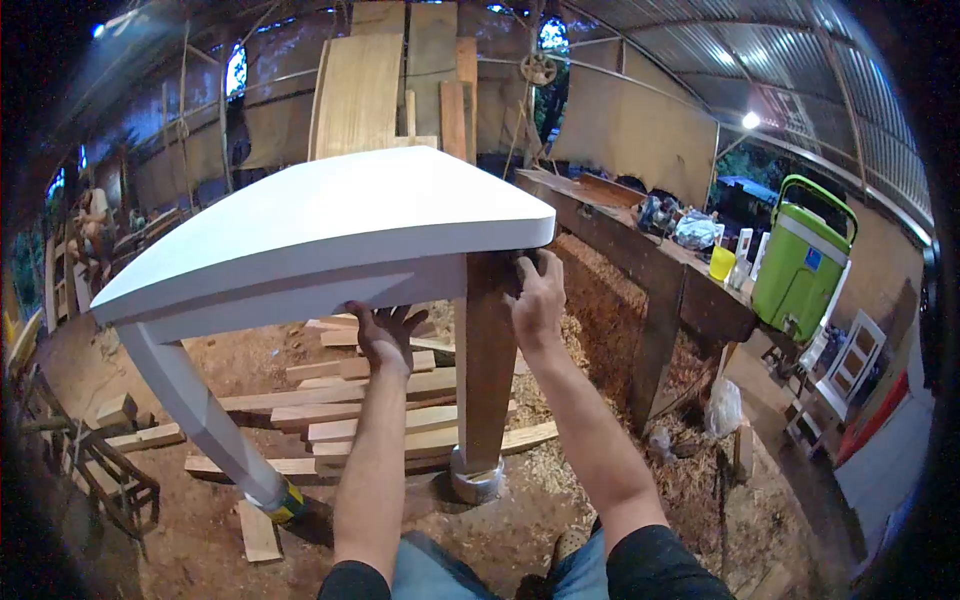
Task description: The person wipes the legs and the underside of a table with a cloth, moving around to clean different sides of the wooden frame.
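A white-topped table (pixel 380 205) stands in front of me, with a pale apron and a white left leg (pixel 195 400). Its near right leg (pixel 487 350) is brown on the sides facing me, and its foot rests in a white round container (pixel 477 484). My left hand (pixel 385 338) is open, fingers spread, at the lower edge of the apron. Beneath the tabletop's right corner, my right hand (pixel 538 298) has its fingers curled against the top of the brown leg. Something small and dark shows at those fingertips, too hidden to name.
Several sawn wood pieces (pixel 345 420) lie on the ground under the table. To the right runs a workbench (pixel 660 262) with a green cooler (pixel 803 265) and a yellow cup (pixel 721 263). Wood shavings (pixel 580 480) cover the floor. Tall boards (pixel 360 95) lean behind.
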`<act>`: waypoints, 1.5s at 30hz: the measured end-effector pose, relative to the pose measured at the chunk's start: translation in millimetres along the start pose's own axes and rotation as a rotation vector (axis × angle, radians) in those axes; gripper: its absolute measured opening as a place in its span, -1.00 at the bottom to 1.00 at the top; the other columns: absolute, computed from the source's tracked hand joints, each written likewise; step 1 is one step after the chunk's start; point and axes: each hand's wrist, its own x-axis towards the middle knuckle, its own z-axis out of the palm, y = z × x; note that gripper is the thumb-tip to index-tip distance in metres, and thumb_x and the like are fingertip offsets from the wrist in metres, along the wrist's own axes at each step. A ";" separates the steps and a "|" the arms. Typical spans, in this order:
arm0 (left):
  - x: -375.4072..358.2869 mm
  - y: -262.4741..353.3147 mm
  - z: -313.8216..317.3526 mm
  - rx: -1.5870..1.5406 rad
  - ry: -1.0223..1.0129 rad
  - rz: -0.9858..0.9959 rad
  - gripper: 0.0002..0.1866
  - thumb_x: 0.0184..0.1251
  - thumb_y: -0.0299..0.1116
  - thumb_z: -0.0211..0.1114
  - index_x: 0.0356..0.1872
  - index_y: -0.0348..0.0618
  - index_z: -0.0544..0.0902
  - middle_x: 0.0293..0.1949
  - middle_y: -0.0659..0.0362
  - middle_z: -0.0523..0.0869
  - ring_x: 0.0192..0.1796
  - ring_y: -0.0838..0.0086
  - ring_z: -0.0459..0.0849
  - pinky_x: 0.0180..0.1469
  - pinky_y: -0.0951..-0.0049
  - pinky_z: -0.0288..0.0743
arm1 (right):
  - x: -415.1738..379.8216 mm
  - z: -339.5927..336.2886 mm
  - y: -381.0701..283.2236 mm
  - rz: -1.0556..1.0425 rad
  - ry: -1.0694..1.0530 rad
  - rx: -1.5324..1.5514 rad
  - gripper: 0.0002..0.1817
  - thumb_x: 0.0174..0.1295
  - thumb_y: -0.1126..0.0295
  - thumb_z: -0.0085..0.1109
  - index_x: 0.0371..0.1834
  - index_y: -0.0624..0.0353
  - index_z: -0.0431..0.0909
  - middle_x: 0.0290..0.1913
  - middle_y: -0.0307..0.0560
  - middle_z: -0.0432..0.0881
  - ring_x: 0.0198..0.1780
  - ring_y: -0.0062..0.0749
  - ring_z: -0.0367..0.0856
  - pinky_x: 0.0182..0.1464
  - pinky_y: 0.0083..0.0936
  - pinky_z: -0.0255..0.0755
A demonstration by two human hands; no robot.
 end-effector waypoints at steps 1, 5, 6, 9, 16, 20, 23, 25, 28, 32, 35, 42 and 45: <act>0.7 -0.3 0.4 0.003 0.016 0.003 -0.24 0.51 0.39 -0.31 0.42 0.01 0.29 0.30 0.03 0.48 0.28 0.12 0.52 0.05 -0.03 0.61 | -5.0 -7.6 -2.2 -0.008 -0.063 -0.090 -0.59 -0.11 0.58 0.31 -0.08 0.30 0.65 -0.02 0.19 0.56 0.06 0.09 0.51 0.08 -0.17 0.48; -1.9 -0.4 7.3 0.008 0.035 0.013 -0.22 0.50 0.39 -0.32 0.43 0.01 0.28 0.28 0.02 0.49 0.28 0.14 0.52 0.04 0.00 0.62 | -38.9 -33.6 -11.2 0.160 -0.160 -0.066 -0.68 -0.08 0.59 0.30 -0.17 0.23 0.68 -0.07 0.16 0.59 -0.03 0.06 0.58 0.00 -0.20 0.51; -4.4 0.3 6.9 0.008 0.033 0.018 -0.22 0.50 0.39 -0.32 0.43 0.00 0.28 0.28 0.02 0.49 0.28 0.15 0.52 0.04 0.01 0.63 | -37.7 -32.5 -10.7 0.095 -0.081 -0.053 -0.67 -0.08 0.61 0.27 -0.16 0.24 0.68 -0.07 0.15 0.59 -0.04 0.06 0.58 -0.01 -0.20 0.52; -8.0 1.7 7.5 0.041 0.007 0.019 -0.21 0.50 0.39 -0.31 0.44 -0.03 0.28 0.28 0.01 0.49 0.26 0.14 0.53 0.03 0.01 0.64 | -22.4 -28.9 -10.2 -0.075 0.159 -0.025 -0.57 -0.11 0.69 0.18 -0.07 0.27 0.66 -0.08 0.15 0.58 -0.04 0.06 0.59 -0.01 -0.21 0.52; -3.9 -1.1 4.3 0.001 0.022 0.021 -0.21 0.50 0.39 -0.28 0.43 -0.05 0.28 0.27 0.00 0.49 0.23 0.12 0.55 0.02 -0.03 0.64 | 5.7 -3.9 30.8 -0.091 0.159 0.033 -0.57 -0.04 0.59 0.16 -0.02 0.23 0.68 -0.03 0.14 0.62 0.02 0.10 0.63 0.06 -0.27 0.55; -5.0 0.6 8.3 -0.002 0.063 0.012 -0.24 0.51 0.36 -0.27 0.43 -0.02 0.27 0.27 -0.01 0.48 0.24 0.11 0.54 0.03 -0.03 0.65 | -20.4 -39.6 13.5 0.070 -0.256 -0.230 -0.75 -0.01 0.44 0.24 -0.23 0.18 0.73 -0.18 0.06 0.67 -0.14 0.05 0.68 -0.01 -0.25 0.58; -3.2 -0.3 7.3 -0.010 0.048 0.017 -0.26 0.53 0.34 -0.27 0.44 0.00 0.24 0.29 0.00 0.47 0.27 0.11 0.52 0.03 -0.02 0.65 | -38.6 -44.8 7.0 0.087 -0.206 -0.114 -0.76 0.00 0.46 0.29 -0.22 0.17 0.72 -0.22 0.07 0.63 -0.17 0.01 0.65 -0.13 -0.15 0.55; -0.6 -3.0 1.7 -0.013 -0.002 0.029 -0.26 0.53 0.35 -0.26 0.45 0.01 0.23 0.30 0.00 0.46 0.28 0.10 0.52 0.02 -0.02 0.66 | -30.2 -31.7 -2.5 -0.070 0.016 -0.035 -0.69 -0.01 0.55 0.24 -0.14 0.21 0.71 -0.16 0.11 0.63 -0.14 0.03 0.64 -0.09 -0.17 0.55; 0.0 -4.4 -2.2 -0.023 -0.027 0.036 -0.23 0.49 0.38 -0.22 0.44 0.01 0.25 0.29 0.01 0.48 0.27 0.11 0.53 0.03 -0.02 0.64 | -16.3 -19.8 -9.5 -0.198 0.117 -0.023 -0.55 -0.04 0.64 0.23 0.03 0.29 0.66 -0.03 0.19 0.61 -0.01 0.09 0.59 0.03 -0.22 0.52; -3.0 -3.7 2.3 -0.022 0.009 0.016 -0.21 0.45 0.42 -0.16 0.42 0.01 0.29 0.28 0.02 0.50 0.26 0.11 0.54 0.03 -0.02 0.64 | -8.5 20.5 7.7 -0.101 0.148 0.058 -0.57 -0.04 0.64 0.21 0.00 0.30 0.66 -0.03 0.18 0.59 0.04 0.13 0.56 0.09 -0.22 0.50; -0.6 -3.8 -2.4 0.000 -0.038 0.023 -0.22 0.46 0.40 -0.16 0.42 0.02 0.29 0.29 0.02 0.50 0.27 0.12 0.54 0.01 -0.01 0.65 | -10.0 19.4 0.9 -0.029 0.032 0.037 -0.64 0.00 0.62 0.23 -0.06 0.30 0.67 -0.07 0.16 0.61 -0.05 0.07 0.60 0.02 -0.20 0.54; -5.0 -2.8 5.0 -0.028 -0.009 0.057 -0.19 0.41 0.46 -0.14 0.40 0.03 0.32 0.24 0.07 0.55 0.20 0.22 0.57 -0.05 0.07 0.64 | -17.8 -1.9 -38.8 -0.145 0.101 0.025 -0.63 -0.10 0.65 0.27 -0.12 0.29 0.68 -0.07 0.14 0.61 -0.09 0.02 0.62 -0.07 -0.17 0.55; 0.9 -4.8 0.5 -0.018 0.008 0.023 -0.20 0.41 0.47 -0.17 0.39 0.05 0.34 0.24 0.06 0.55 0.18 0.22 0.58 -0.08 0.07 0.62 | -7.4 23.2 -21.7 -0.248 0.150 -0.024 -0.60 -0.08 0.62 0.24 -0.07 0.28 0.69 -0.02 0.18 0.58 0.04 0.07 0.55 0.01 -0.18 0.52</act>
